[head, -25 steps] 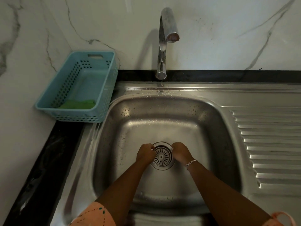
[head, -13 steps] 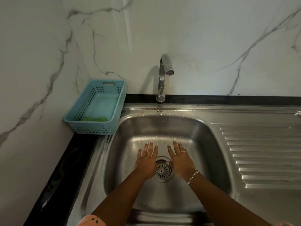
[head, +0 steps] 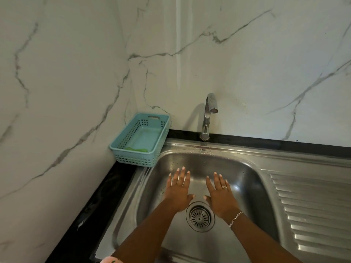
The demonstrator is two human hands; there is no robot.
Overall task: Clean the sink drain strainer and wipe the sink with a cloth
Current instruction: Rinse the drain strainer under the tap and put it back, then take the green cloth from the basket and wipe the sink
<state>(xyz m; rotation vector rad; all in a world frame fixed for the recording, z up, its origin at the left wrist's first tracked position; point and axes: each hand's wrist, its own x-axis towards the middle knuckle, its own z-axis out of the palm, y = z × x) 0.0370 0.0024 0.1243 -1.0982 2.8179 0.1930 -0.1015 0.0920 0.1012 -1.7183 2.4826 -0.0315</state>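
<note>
A perforated blue plastic basket (head: 121, 149) sits far left on the black counter (head: 106, 188), with a green cloth (head: 135, 149) inside. In the smooth steel sink (head: 247, 179), the left hand (head: 178, 194) is spread flat and holds nothing. The round slotted strainer (head: 200, 217) sits in the drain between the wrists. The right hand (head: 220, 196) is also splayed and empty. A ridged draining board (head: 313, 205) lies to the right.

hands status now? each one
Left hand: open, fingers spread, holding nothing.
Right hand: open, fingers spread, holding nothing.
</note>
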